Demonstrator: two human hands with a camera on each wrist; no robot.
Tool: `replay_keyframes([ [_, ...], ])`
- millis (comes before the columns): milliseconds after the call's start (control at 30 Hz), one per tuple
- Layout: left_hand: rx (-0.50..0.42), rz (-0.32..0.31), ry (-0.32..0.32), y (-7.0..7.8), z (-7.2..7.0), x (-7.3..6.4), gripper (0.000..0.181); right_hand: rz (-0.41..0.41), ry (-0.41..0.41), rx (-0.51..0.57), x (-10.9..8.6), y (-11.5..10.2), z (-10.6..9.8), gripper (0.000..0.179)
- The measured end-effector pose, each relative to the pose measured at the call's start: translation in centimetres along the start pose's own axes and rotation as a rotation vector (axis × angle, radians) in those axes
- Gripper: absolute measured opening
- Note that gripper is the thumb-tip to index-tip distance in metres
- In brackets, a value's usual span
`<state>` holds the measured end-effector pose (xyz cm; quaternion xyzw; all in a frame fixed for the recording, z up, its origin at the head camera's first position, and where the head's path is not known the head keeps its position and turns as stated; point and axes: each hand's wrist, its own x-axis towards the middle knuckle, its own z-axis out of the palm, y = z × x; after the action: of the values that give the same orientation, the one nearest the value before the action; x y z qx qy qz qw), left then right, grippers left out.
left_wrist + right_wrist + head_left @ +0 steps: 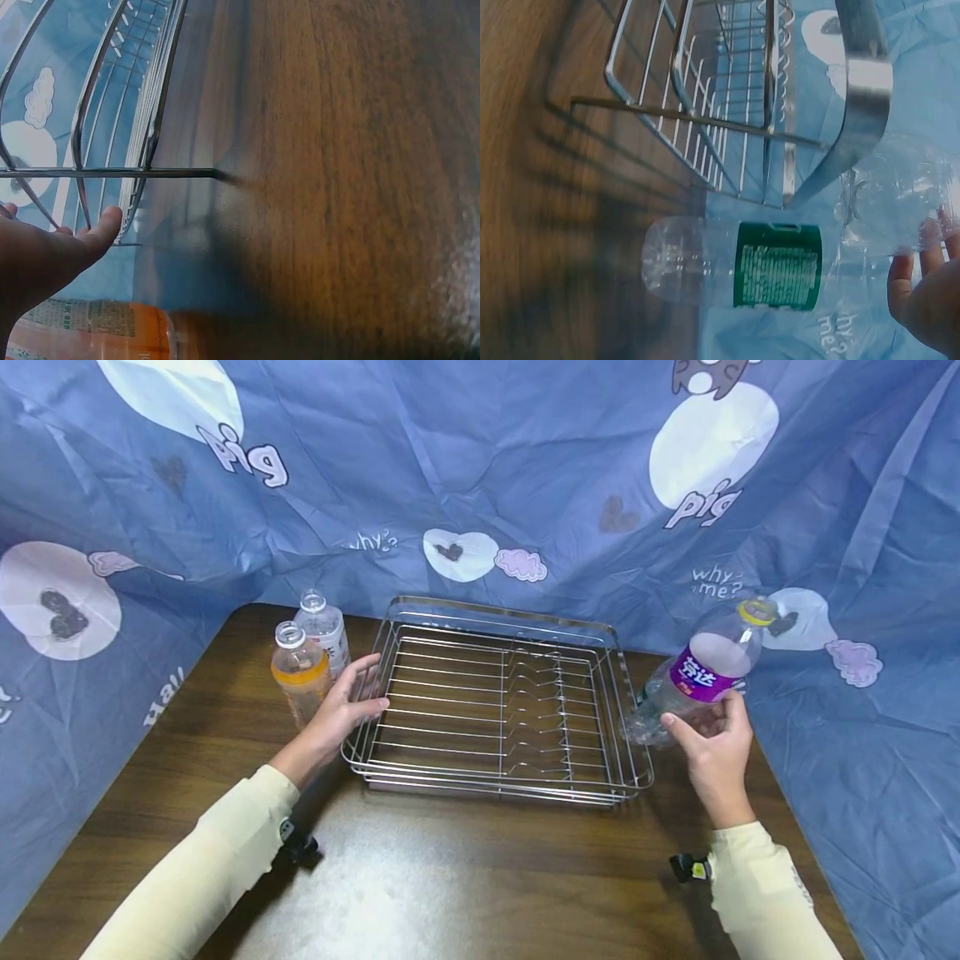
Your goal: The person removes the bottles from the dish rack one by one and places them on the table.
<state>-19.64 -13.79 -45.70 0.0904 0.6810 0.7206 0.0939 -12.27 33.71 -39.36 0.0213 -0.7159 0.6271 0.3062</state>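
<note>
My right hand (716,760) holds a large clear plastic bottle (705,681) with a purple label and a yellow neck ring, thumb in front. It leans right, its base beside the right side of a metal wire dish rack (442,714). A green-labelled clear bottle (780,266) stands behind it, mostly hidden in the head view. My left hand (341,714) touches the rack's left side with thumb and index finger spread and fairly straight; the other fingers are partly hidden. Left of the rack stand an orange-banded clear bottle (300,668) and a white-labelled clear bottle (326,631).
The rack sits on a dark brown wooden table (450,877), its rails raised around a wire floor with wavy dividers on the right. A blue printed cloth (465,468) hangs behind and at both sides.
</note>
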Motion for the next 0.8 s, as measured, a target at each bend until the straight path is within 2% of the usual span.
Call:
replay_keyframes([
  [333,-0.013,0.02,0.003,-0.2,0.1,-0.1,0.079,-0.001,0.063,0.092,-0.2,0.7,-1.2,0.056],
  [533,-0.032,0.016,0.004,-0.3,0.1,0.0,0.08,0.007,0.085,0.099,-0.6,1.6,-2.0,0.055],
  [800,-0.024,0.028,0.01,-0.1,0.2,-0.2,0.079,0.051,0.111,0.057,-1.4,2.9,-2.9,0.056],
])
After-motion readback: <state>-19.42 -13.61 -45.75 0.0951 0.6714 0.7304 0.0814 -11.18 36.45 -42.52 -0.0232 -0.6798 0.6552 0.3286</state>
